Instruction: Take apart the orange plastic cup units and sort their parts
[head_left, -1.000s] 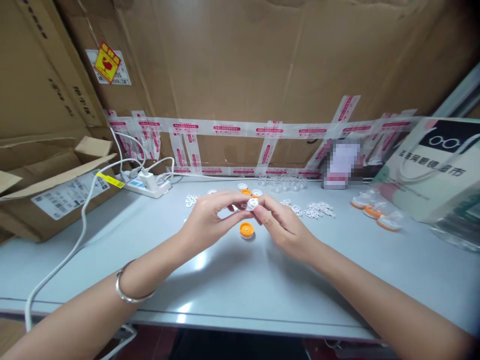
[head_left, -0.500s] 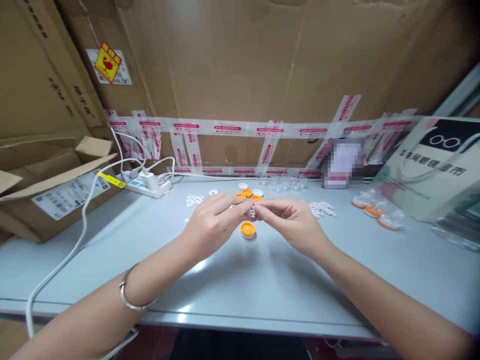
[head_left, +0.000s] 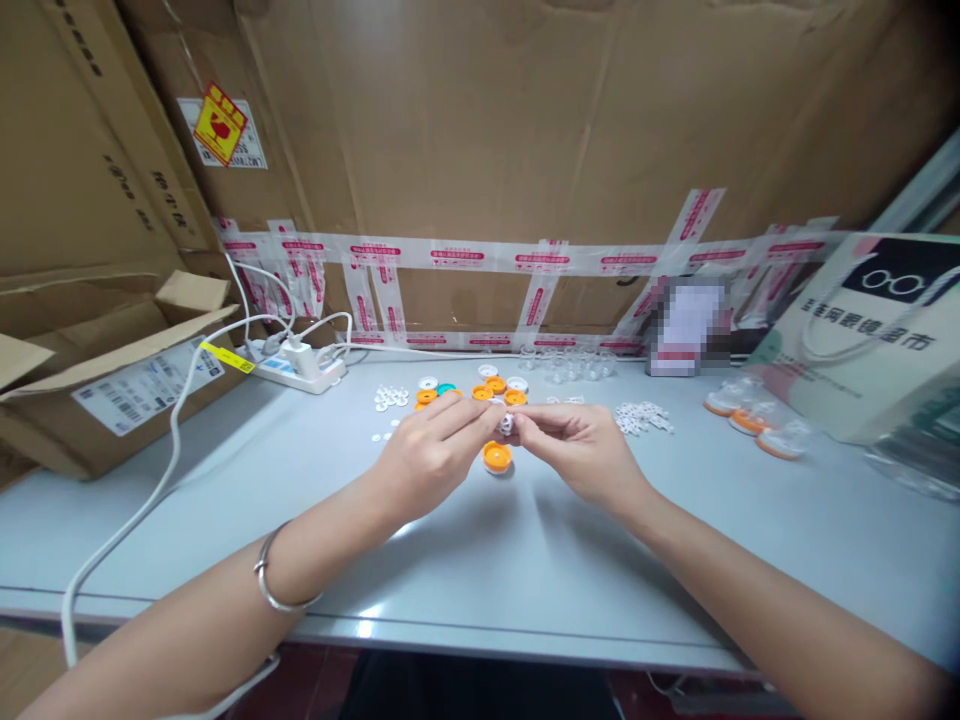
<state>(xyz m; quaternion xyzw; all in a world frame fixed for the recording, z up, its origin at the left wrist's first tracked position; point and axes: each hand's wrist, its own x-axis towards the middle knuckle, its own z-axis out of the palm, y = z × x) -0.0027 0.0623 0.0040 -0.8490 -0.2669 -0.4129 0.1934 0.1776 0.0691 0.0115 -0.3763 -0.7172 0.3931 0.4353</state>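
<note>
A small white plastic part [head_left: 506,424] is pinched between the fingertips of both hands above the table. My left hand [head_left: 435,445] is closed on its left side, and my right hand [head_left: 581,450] grips it from the right. The fingers cover much of the part, so its exact shape is unclear. Just below the fingertips an orange disc in a white rim [head_left: 496,457] lies on the table. Behind the hands sit several orange round pieces [head_left: 495,385], white round pieces [head_left: 517,384] and a teal piece [head_left: 446,388].
Small white parts lie in piles at left [head_left: 390,398] and right [head_left: 643,418]. Clear cups [head_left: 566,364] stand at the back. Domed pieces with orange bases [head_left: 752,422] and a paper bag [head_left: 855,340] are at right. A power strip [head_left: 304,374] and open carton [head_left: 112,380] are at left.
My left hand has shifted slightly right and down, showing the teal piece and more orange pieces behind it. Both hands keep the small white part pinched.
</note>
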